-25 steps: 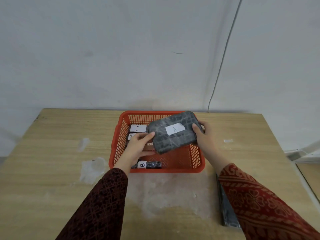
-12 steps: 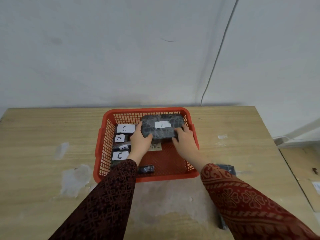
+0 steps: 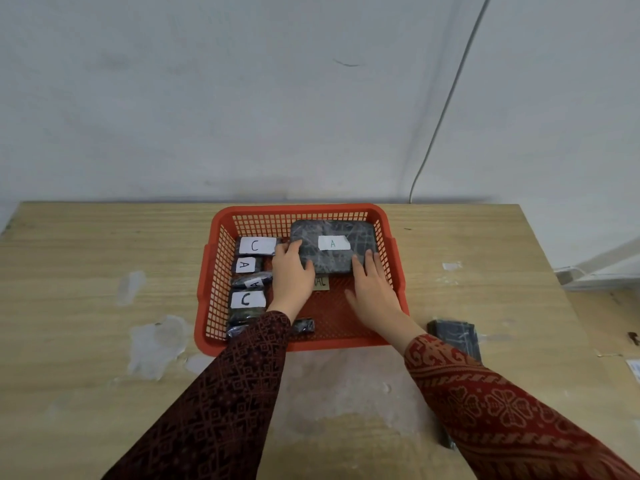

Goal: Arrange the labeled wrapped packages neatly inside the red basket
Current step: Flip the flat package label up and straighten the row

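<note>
Nearest to the camera, two patterned dark red sleeves (image 3: 221, 403) are seen over the wooden table (image 3: 86, 306), and the right sleeve covers part of a dark wrapped package (image 3: 455, 337) that lies on the table just to the right of the red basket (image 3: 207, 296).

Inside the basket, the left hand (image 3: 292, 278) and the right hand (image 3: 372, 289) are laid flat with fingers spread, the fingertips touching the near edge of the large package labeled A (image 3: 334, 245). Nothing is gripped by either hand. This package lies flat in the far right corner of the basket.

Along the left wall of the basket a row of small packages is placed: one labeled C (image 3: 247, 301), two labeled A (image 3: 246, 265), and at the far end another labeled C (image 3: 257, 245). A small dark package (image 3: 304, 325) near the front wall is partly hidden by the left sleeve.

Compared with half a second ago, the large package is set deeper toward the far wall, and the hands are drawn back a little from its sides.

A tan label (image 3: 321, 283) under the hands is mostly covered, and its text cannot be read fully. A thin cable (image 3: 446, 105) runs down the grey wall behind the basket.
</note>
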